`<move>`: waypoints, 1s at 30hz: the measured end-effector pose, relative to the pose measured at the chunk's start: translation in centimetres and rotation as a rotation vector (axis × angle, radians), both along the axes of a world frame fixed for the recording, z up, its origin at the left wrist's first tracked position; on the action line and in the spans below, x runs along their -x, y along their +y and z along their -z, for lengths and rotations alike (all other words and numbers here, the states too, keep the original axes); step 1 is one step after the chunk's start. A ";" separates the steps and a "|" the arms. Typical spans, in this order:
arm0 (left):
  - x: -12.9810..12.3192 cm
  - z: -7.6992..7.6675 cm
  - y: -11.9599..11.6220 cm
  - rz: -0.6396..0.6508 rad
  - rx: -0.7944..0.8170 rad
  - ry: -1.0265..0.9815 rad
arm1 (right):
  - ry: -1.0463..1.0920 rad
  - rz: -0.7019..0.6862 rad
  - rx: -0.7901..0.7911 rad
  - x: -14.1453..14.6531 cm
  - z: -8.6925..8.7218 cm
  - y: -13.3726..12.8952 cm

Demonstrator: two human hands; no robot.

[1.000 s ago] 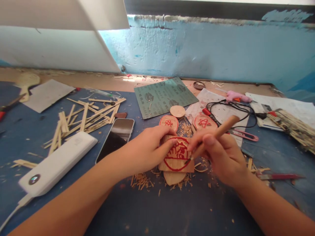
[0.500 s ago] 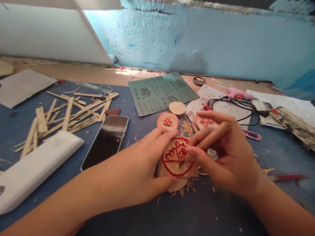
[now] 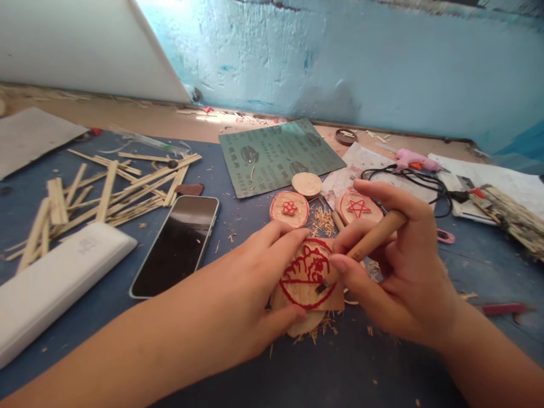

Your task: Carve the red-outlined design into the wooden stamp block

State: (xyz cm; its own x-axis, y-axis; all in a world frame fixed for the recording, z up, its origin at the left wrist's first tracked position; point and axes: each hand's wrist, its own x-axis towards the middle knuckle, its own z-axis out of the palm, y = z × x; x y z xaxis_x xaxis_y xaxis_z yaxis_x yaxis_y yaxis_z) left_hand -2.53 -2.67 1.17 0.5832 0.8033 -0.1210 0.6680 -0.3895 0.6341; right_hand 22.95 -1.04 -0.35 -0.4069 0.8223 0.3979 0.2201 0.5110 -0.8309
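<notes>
A wooden block [image 3: 304,294] bears a red circle with a red drawing inside. My left hand [image 3: 250,283] grips its left side, thumb at the lower edge and fingers at the upper edge. In my right hand [image 3: 395,272] is a wooden-handled carving tool [image 3: 376,235], held like a pen and slanted, its dark tip on the lower right of the circle. A round wood slice [image 3: 306,326] shows under the block, with shavings around it. Behind the block lie discs with a red flower [image 3: 289,209] and a red star [image 3: 358,208].
A phone [image 3: 176,243], a white case [image 3: 63,289] and scattered wood strips [image 3: 108,190] are at the left. Green sandpaper [image 3: 280,156] and a plain wood slice [image 3: 306,184] lie behind. A pink glue gun [image 3: 419,160], black cable and red-handled tool [image 3: 504,309] are at the right.
My right hand and the tool have shifted slightly right, and the tip now rests further right on the block. My left hand keeps its grip. The camera view has moved a little.
</notes>
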 end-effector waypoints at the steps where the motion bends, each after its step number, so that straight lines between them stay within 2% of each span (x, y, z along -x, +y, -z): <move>1: 0.0 0.0 0.0 -0.001 0.001 -0.001 | 0.005 -0.003 0.016 -0.1 0.1 0.2; 7: -0.3 -0.4 -0.1 -0.005 0.000 -0.008 | 0.026 -0.049 0.102 -0.5 0.0 0.9; 14: -0.2 -0.3 0.0 0.001 0.041 0.005 | 0.013 0.026 0.025 0.0 -0.1 0.1; 23: -0.3 -0.2 0.2 -0.049 0.038 -0.070 | -0.053 -0.094 0.216 0.0 0.8 1.3; 30: -0.4 -0.2 0.1 -0.056 0.021 -0.086 | 0.059 -0.050 0.123 0.1 0.6 1.3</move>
